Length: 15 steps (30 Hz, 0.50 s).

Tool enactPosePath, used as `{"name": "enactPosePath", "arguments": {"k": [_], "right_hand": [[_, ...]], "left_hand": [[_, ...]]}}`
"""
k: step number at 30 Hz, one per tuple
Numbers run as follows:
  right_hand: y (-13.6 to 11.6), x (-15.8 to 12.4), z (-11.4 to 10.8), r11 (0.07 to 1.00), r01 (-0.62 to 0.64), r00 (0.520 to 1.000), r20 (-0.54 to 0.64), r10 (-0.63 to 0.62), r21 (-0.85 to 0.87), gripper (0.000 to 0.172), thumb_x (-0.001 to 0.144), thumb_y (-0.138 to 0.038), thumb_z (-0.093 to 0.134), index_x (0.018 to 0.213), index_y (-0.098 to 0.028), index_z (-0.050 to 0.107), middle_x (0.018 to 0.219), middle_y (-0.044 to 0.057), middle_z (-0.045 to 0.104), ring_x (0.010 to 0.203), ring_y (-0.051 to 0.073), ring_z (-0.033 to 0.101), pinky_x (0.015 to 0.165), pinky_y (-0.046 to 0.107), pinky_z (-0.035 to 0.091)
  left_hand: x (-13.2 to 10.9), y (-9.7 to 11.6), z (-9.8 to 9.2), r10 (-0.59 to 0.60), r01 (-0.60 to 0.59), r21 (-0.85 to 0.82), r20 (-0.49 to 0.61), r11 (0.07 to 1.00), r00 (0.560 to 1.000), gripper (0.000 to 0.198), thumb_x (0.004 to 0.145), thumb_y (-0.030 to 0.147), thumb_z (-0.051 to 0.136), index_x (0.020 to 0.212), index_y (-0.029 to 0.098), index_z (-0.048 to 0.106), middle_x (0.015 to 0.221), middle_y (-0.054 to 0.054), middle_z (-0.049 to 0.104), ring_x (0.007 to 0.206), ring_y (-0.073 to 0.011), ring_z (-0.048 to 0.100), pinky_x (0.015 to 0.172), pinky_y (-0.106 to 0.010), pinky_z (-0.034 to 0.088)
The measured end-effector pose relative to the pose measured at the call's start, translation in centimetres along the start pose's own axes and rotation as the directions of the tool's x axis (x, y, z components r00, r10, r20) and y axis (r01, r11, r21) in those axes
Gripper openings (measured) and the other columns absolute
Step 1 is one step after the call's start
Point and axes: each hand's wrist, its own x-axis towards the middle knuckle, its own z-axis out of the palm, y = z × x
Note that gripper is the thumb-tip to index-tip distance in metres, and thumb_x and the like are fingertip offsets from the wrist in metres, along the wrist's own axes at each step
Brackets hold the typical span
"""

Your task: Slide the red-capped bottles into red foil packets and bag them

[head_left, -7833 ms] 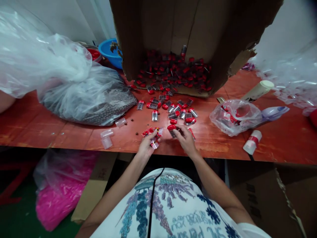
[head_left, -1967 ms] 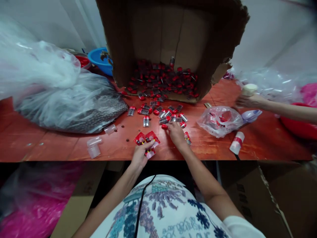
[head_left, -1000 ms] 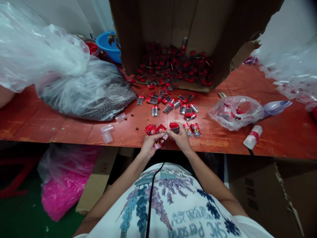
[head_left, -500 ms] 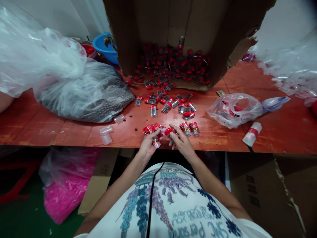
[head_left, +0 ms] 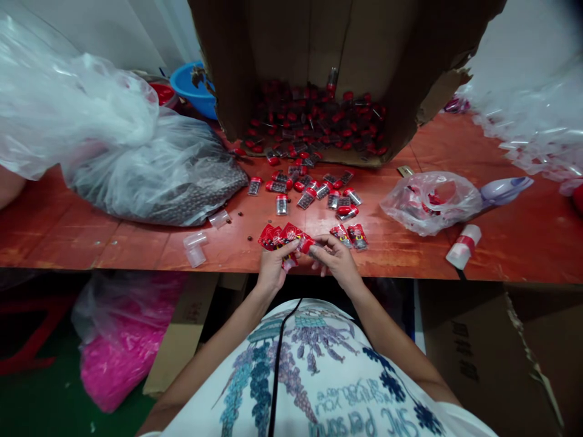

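Red printed sleeves point(head_left: 274, 235) clamped in left grip point(head_left: 273, 264), I see; right grip point(head_left: 337, 260) pinches red-capped bottle point(head_left: 306, 244) at sleeves' right end.

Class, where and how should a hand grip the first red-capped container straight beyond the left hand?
Probably best pinched across its clear body, coming from the near side. The red-capped container turns its cap away, its body has straight opposite sides, and other containers lie just beyond.
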Motion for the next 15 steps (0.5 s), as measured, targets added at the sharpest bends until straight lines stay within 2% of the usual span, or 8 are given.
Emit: {"name": "enactPosePath", "arguments": {"k": [5,12,15], "right_hand": [[-0.1,-0.3,-0.3,1.000,0.022,0.999,-0.033,-0.022,-0.020,0.037,0.075,-0.041,0.067,0.104,-0.018,0.062,0.065,-0.002,0.062,0.043,0.008,0.054,0.031,0.014,0.037],[0.7,-0.4,0.3,0.993,0.106,0.988,-0.103,-0.111,-0.052,0.029,0.082,-0.040,0.061,0.104,-0.023,0.055,0.059,-0.006,0.054,0.040,0.007,0.045,0.034,0.017,0.033],[0.9,-0.5,0.6,0.962,0.205,0.964,-0.135,-0.231,-0.181,0.027,0.082,-0.038,0.061,0.104,-0.024,0.056,0.074,-0.002,0.059,0.056,0.011,0.056,0.047,0.021,0.045]], "left_hand": [[-0.3,0.2,0.2,0.046,-0.048,0.039,0.045,0.998,0.998,0.023,0.057,0.017,0.080,0.074,0.011,0.065,0.064,0.000,0.064,0.050,-0.0091,0.057,0.050,-0.021,0.048],[-1.1,0.5,0.5,0.051,-0.059,0.107,0.074,0.993,0.996,0.027,0.057,0.021,0.081,0.080,0.014,0.067,0.071,-0.001,0.068,0.057,-0.0124,0.061,0.051,-0.022,0.049],[-1.3,0.6,0.5,0.032,-0.043,0.142,0.080,0.989,0.996,0.028,0.054,0.021,0.082,0.077,0.013,0.068,0.072,-0.003,0.069,0.056,-0.0124,0.061,0.051,-0.022,0.048]]}}
